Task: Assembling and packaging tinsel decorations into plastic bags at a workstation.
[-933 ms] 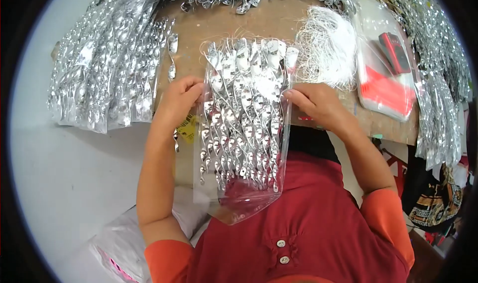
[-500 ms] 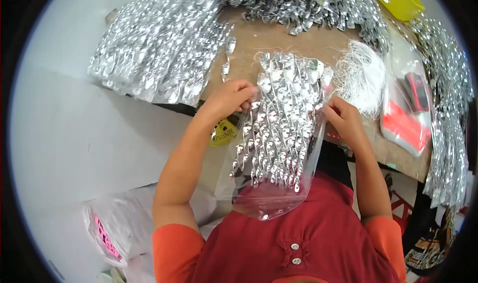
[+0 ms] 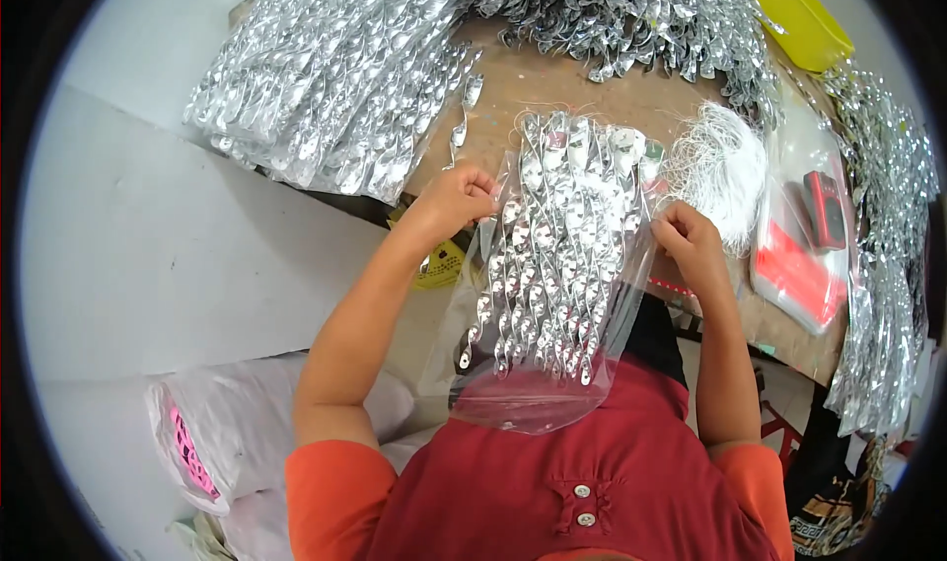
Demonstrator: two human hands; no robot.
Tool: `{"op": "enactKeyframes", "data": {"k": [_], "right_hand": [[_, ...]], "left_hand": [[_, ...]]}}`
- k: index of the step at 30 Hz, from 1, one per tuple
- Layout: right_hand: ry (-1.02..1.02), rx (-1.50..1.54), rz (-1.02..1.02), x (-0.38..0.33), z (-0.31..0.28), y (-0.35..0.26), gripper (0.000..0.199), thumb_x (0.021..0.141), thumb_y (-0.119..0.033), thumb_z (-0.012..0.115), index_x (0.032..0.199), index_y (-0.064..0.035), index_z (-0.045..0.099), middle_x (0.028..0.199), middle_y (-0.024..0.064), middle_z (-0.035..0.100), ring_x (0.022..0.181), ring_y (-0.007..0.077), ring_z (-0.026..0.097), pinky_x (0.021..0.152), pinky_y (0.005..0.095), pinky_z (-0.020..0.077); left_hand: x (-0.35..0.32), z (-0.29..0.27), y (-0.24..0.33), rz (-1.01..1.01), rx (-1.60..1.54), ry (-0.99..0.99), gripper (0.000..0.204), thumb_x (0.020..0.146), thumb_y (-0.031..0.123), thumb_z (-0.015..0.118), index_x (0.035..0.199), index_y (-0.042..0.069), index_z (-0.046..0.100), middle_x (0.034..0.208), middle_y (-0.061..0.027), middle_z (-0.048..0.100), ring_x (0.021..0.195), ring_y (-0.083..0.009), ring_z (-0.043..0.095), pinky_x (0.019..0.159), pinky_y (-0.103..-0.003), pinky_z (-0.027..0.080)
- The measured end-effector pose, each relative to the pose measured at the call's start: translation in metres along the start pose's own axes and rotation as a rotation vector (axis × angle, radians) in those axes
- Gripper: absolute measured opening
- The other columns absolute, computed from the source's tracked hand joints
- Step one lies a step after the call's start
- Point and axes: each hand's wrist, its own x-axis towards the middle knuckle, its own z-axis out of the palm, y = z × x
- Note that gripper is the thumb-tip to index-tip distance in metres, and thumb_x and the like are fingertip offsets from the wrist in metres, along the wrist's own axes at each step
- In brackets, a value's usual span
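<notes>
A clear plastic bag (image 3: 533, 403) hangs over the table's near edge toward my lap. Inside it lie several twisted silver foil strands (image 3: 557, 265), their upper ends and thin threads sticking out past the bag's mouth onto the table. At the bag's left edge my left hand (image 3: 459, 201) pinches the plastic between thumb and fingers. On the opposite edge, my right hand (image 3: 688, 240) grips the plastic the same way, with its fingers curled. Just right of the strands rests a bundle of white string (image 3: 720, 181).
Bagged silver strands (image 3: 326, 87) are piled at the table's left. Loose silver strands (image 3: 621, 18) cover the back, and more (image 3: 873, 265) hang over the right edge. A red-black device (image 3: 825, 211) lies on clear bags with red strips (image 3: 797, 275). A yellow basin (image 3: 797, 18) stands behind.
The hands have spread slightly apart, drawing the bag's mouth wider. The strands sit about the same in the bag. The whole view has shifted a little.
</notes>
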Motion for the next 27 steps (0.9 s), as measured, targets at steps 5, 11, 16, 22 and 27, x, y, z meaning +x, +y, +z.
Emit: {"op": "enactKeyframes", "data": {"k": [5,11,16,22,27], "right_hand": [[0.012,0.168,-0.004,-0.016,-0.01,-0.027,0.011,0.085,-0.011,0.056,0.077,-0.0037,0.052,0.066,-0.0032,0.049,0.061,0.0044,0.045,0.057,0.0197,0.0369],[0.123,0.091,-0.356,-0.04,-0.036,-0.092,0.009,0.086,-0.007,0.053,0.078,-0.0028,0.053,0.074,0.0009,0.054,0.067,0.0053,0.047,0.06,0.0208,0.0381],[0.221,0.179,-0.514,-0.04,-0.058,-0.125,0.007,0.086,-0.007,0.053,0.082,-0.0019,0.055,0.076,0.0024,0.057,0.068,0.0073,0.048,0.063,0.022,0.0387],[0.252,0.26,-0.63,-0.029,-0.074,-0.155,0.008,0.087,-0.009,0.053,0.082,-0.0026,0.056,0.076,0.0029,0.058,0.066,0.0065,0.048,0.061,0.0214,0.0387],[0.314,0.173,-0.881,-0.02,-0.1,-0.199,0.011,0.088,-0.012,0.053,0.083,-0.0034,0.057,0.075,0.002,0.059,0.066,0.006,0.047,0.063,0.0202,0.038]], "left_hand": [[-0.014,0.007,0.025,-0.032,-0.054,0.071,0.011,0.082,0.009,0.063,0.091,0.004,0.059,0.075,0.0018,0.058,0.065,-0.0047,0.053,0.056,-0.019,0.041],[-0.073,-0.003,0.075,0.196,-0.219,0.241,0.008,0.083,0.007,0.063,0.089,0.005,0.06,0.078,0.0011,0.059,0.07,-0.0061,0.053,0.065,-0.02,0.042],[-0.089,0.0,0.106,0.45,-0.356,0.295,0.011,0.081,0.009,0.066,0.09,0.005,0.06,0.078,0.0001,0.06,0.073,-0.0084,0.054,0.068,-0.022,0.041],[-0.105,-0.002,0.13,0.62,-0.35,0.334,0.012,0.082,0.01,0.066,0.09,0.004,0.06,0.081,-0.0017,0.062,0.074,-0.0096,0.054,0.07,-0.024,0.042],[-0.098,-0.007,0.164,0.774,-0.455,0.285,0.012,0.084,0.01,0.065,0.092,0.004,0.06,0.083,-0.0024,0.063,0.074,-0.0099,0.055,0.068,-0.023,0.044]]}}
